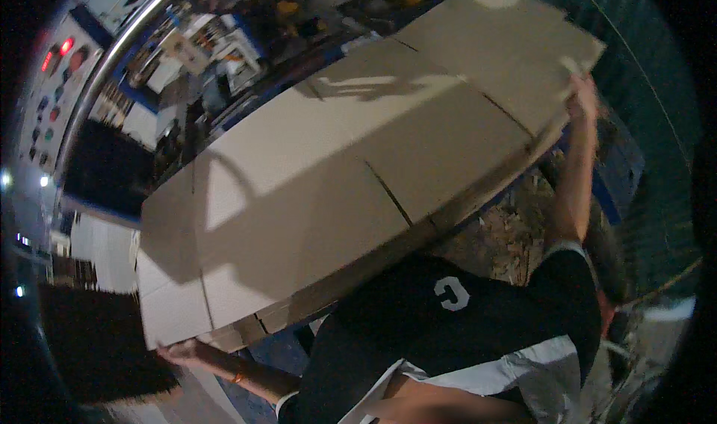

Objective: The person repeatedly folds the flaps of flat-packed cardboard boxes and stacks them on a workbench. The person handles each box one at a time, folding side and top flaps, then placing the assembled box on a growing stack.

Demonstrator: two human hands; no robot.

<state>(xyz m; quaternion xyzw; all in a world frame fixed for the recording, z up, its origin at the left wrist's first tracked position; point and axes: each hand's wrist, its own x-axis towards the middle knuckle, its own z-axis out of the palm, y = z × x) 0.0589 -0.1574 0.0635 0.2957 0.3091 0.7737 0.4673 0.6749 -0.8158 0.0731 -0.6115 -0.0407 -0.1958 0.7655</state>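
Observation:
A long brown cardboard sheet (pixel 314 192), with several dark slots cut into its edges, stretches across in front of me from lower left to upper right. Along its near side more cardboard edges show beneath it, though I cannot tell how many layers lie there. My left hand (pixel 181 352) is closed on the near left corner. At the far right end, my right hand (pixel 582 97) grips the edge with the thumb side uppermost. Shadows fall over much of the sheet's upper face.
A control panel (pixel 54 106) with coloured buttons and red lit digits stands at left, beside a curved metal tube (pixel 112 58). Machinery lies beyond the sheet. A dark brown stack (pixel 97 342) sits lower left. Scraps (pixel 500 237) litter the floor; a green wall (pixel 642 88) rises right.

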